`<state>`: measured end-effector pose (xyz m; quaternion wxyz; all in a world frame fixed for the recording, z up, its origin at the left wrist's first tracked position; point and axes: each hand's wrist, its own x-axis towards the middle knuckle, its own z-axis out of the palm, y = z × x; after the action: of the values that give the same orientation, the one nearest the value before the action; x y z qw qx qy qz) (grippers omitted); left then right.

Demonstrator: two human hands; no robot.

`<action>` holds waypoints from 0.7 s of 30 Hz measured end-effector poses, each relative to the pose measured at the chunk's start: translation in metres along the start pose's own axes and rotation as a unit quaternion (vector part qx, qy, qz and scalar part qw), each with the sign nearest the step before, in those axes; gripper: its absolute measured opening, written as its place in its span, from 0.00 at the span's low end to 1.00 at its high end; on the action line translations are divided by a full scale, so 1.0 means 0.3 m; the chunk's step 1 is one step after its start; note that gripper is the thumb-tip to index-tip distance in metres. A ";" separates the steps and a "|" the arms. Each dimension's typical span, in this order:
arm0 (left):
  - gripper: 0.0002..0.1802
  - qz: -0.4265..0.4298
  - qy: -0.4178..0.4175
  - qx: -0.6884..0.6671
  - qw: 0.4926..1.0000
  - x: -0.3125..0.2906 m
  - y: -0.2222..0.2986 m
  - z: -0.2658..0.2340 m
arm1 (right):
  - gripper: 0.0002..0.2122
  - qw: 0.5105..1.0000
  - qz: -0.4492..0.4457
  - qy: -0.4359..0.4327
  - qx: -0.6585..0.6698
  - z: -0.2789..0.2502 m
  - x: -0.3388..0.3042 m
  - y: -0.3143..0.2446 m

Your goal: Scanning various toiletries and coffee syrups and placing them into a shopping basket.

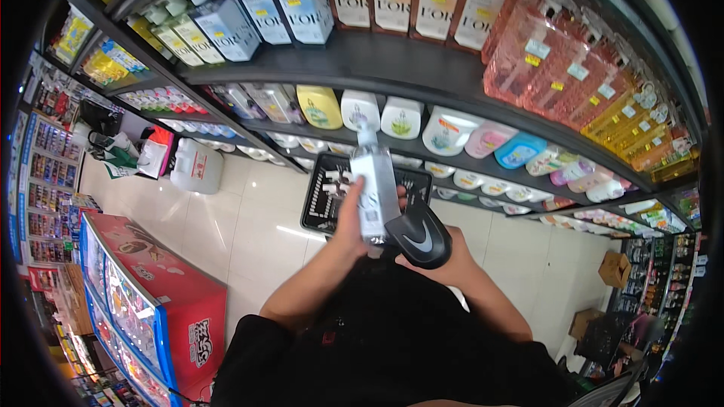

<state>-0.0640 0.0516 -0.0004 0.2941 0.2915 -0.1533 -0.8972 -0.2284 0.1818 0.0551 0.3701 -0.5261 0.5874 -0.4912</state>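
Note:
My left hand (pixel 349 220) is wrapped round a clear grey pump bottle (pixel 371 188) with a white label and a pale pump top. The bottle is held tilted in front of my body, its top pointing toward the shelf. My right hand (pixel 456 262) grips a black handheld barcode scanner (pixel 424 235) with a grey curved mark. The scanner's head is right beside the lower end of the bottle, partly overlapping it; I cannot tell whether they touch. Below the bottle, a black plastic basket (pixel 308 207) stands near the foot of the shelf, partly hidden by my hands.
Ahead curves a dark shelf (pixel 422 60) with blue-grey pump bottles (pixel 302 11), brown ones (pixel 392 0) and pink ones (pixel 520 53) on top. Shampoo bottles (pixel 452 132) line the tier below. A red freezer chest (pixel 166 286) stands left, a white jug (pixel 196 166) beyond it, cardboard boxes (pixel 615 268) right.

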 end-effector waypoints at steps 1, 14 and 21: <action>0.42 -0.012 -0.060 -0.018 0.998 0.003 0.044 -0.010 | 0.27 0.999 -0.017 -0.043 -0.006 -0.018 -0.014 -0.003; 0.48 -0.067 -0.195 0.016 0.978 -0.019 0.187 -0.043 | 0.24 0.977 0.039 -0.175 -0.119 -0.120 -0.103 -0.031; 0.47 -0.094 -0.179 0.046 0.978 0.008 0.183 -0.068 | 0.21 0.966 0.073 -0.207 -0.134 -0.135 -0.076 -0.051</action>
<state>-0.0290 0.0052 0.0070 0.1629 0.1526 -0.2168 -0.9503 -0.2592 0.2122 0.0779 0.4446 -0.6166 0.5953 -0.2602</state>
